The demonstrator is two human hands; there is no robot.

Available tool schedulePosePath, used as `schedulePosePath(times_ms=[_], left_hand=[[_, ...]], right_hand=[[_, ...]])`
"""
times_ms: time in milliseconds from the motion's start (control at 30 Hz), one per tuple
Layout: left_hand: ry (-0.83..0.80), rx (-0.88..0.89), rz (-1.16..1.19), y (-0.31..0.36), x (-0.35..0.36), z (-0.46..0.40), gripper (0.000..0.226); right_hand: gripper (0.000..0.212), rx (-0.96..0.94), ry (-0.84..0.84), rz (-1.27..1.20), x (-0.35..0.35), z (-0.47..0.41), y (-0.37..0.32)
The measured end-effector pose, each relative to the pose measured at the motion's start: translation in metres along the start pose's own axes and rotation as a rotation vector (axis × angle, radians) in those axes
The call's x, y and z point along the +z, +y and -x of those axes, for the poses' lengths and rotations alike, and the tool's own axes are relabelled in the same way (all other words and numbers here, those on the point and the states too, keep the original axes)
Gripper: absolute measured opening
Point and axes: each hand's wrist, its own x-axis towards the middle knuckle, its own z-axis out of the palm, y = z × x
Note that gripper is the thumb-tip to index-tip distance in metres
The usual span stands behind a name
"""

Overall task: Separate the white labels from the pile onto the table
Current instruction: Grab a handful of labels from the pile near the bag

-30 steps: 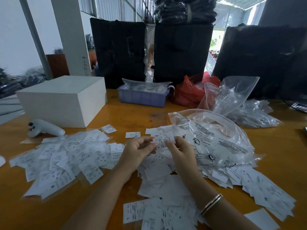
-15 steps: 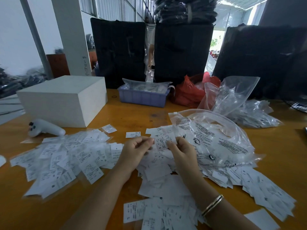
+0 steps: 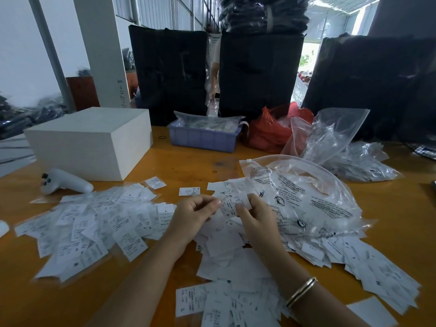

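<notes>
A big pile of white printed labels (image 3: 238, 267) covers the orange table (image 3: 389, 218) in front of me and runs off to the right. A second spread of labels in clear sleeves (image 3: 94, 223) lies on the left. My left hand (image 3: 191, 218) and my right hand (image 3: 257, 218) meet above the pile's far edge, both pinching a small bunch of white labels (image 3: 232, 204) between thumbs and fingers. A gold bangle sits on my right wrist.
A large clear printed plastic bag (image 3: 302, 197) lies just right of my hands. A white box (image 3: 94, 142) and a white controller (image 3: 66, 182) sit at the left. A blue tray (image 3: 203, 135), a red bag (image 3: 269, 133) and more clear bags (image 3: 335, 140) stand behind.
My hands have stayed in the same place above the pile. The fingers have shifted slightly on the bunch of labels held between them.
</notes>
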Motion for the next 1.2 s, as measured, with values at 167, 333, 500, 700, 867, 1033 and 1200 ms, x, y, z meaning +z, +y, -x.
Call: schedulePosePath(times_ms=[167, 333, 500, 700, 867, 1033, 1200], left_hand=[[-0.059, 0.0, -0.001, 0.001, 0.002, 0.001, 0.008], [-0.039, -0.017, 0.026, 0.001, 0.004, 0.001, 0.01], [0.012, -0.021, 0.042, 0.001, 0.003, 0.001, 0.006], [0.018, -0.01, 0.002, 0.002, 0.001, 0.002, 0.003], [0.056, -0.019, -0.016, 0.003, -0.002, 0.001, 0.004], [0.157, -0.046, -0.011, 0.003, -0.008, 0.0, 0.004], [0.479, -0.051, -0.185, -0.001, -0.029, -0.008, 0.003]], right_hand=[[0.033, -0.027, -0.043, 0.055, 0.001, -0.001, 0.002], [0.013, -0.051, -0.075, 0.116, 0.002, 0.001, 0.002], [0.025, -0.059, 0.016, 0.072, -0.001, 0.001, -0.001], [0.008, -0.187, -0.111, 0.175, 0.003, 0.005, -0.003], [0.017, -0.05, -0.083, 0.04, 0.003, 0.005, -0.007], [0.013, 0.117, -0.011, -0.182, -0.006, 0.001, -0.013], [0.02, -0.083, 0.308, 0.014, -0.048, -0.033, -0.025]])
